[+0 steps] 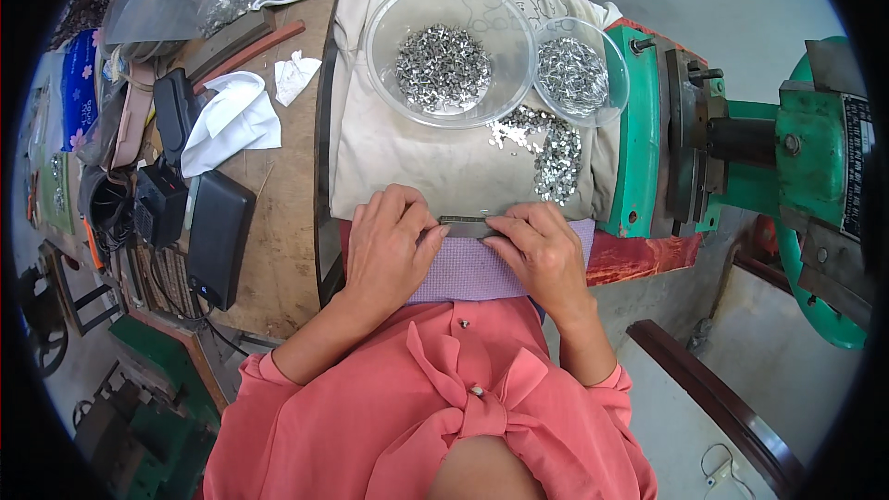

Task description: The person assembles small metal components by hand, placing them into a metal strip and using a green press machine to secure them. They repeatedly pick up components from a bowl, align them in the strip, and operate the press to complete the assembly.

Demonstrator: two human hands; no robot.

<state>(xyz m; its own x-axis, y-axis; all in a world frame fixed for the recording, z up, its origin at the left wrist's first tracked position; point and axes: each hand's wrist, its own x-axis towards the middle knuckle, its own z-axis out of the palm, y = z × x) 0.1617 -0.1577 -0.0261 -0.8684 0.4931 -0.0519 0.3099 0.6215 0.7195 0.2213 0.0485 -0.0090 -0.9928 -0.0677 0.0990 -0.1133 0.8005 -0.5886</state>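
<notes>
Between my two hands lies a narrow dark metal strip, level at the front edge of the cloth-covered work surface. My left hand pinches its left end between thumb and fingers. At its right end, my right hand grips it the same way. A tiny bright piece, too small to name, shows just above the strip. Beyond my right hand, a heap of small shiny metal pieces lies loose on the pale cloth. A purple textured mat lies under my wrists.
A large clear tub and a smaller clear bowl hold small metal parts. On the right stands a green machine press. A wooden table at left bears a black power bank, white tissue and plastic bags.
</notes>
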